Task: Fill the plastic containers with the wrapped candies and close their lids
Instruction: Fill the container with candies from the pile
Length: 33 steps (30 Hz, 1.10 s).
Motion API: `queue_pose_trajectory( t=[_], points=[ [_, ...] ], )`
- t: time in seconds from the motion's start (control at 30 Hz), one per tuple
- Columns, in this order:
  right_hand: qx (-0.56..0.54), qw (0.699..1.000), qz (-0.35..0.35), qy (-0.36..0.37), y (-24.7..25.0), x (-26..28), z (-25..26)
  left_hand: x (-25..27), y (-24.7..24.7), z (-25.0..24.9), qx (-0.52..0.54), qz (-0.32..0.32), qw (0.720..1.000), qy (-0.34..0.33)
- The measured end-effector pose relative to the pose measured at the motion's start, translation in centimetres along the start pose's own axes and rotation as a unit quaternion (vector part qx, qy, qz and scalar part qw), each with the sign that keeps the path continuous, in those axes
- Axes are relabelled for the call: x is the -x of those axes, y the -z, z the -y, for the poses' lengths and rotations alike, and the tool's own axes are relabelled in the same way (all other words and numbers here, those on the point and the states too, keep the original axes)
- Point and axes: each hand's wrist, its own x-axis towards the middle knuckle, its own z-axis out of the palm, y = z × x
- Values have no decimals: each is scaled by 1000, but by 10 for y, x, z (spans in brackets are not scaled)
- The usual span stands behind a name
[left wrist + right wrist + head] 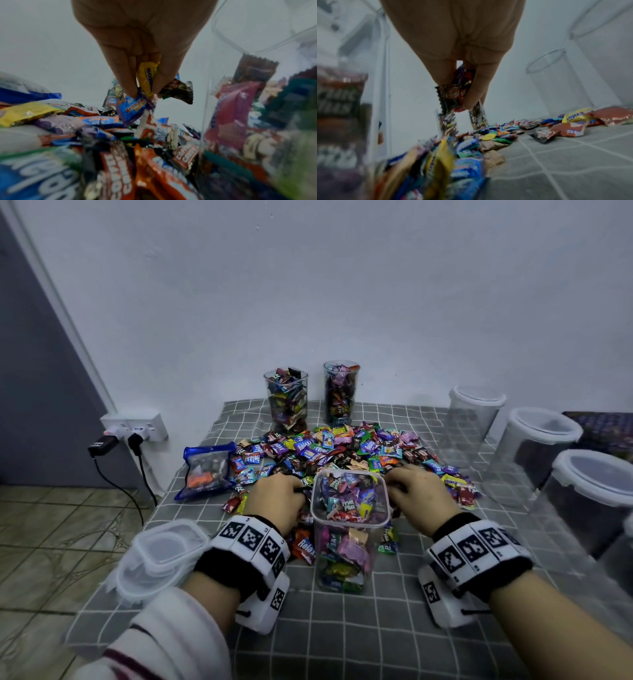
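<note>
A clear square container, nearly full, stood mid-cloth before the candy pile. Wrapped candies were pinched in the left hand and a dark bunch clutched in the right hand. Wrappers judged light, crinkly, slippery; best gathered in bunches by their bodies, not the crimped ends

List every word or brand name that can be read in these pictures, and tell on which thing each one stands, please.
"Fruit Plus": a wrapper inside the square clear plastic container between the hands.
"Relaxa": purple wrapper in the pile of wrapped candies.
"Relaxa": orange wrapper beside that container.
"COFFEE CANDY": brown-orange wrapper, left wrist view.
Other wrappers and the wristband markers: too blurred or small to read.
</note>
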Motion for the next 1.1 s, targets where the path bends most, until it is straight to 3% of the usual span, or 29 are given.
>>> queue_pose_trajectory(
  t=[0.37,0.5,0.73,1.1],
  points=[
    [-196,963,-173,62,34,7,23,7,18,7,95,-72,993,1],
    [-211,944,-215,134,44,15,44,5,25,6,143,-93,985,-6],
    [-164,942,-185,228,27,28,67,8,32,1,202,-123,972,-18],
    [-200,935,-146,253,18,36,68,6,38,1,242,-140,960,-16]
  ],
)
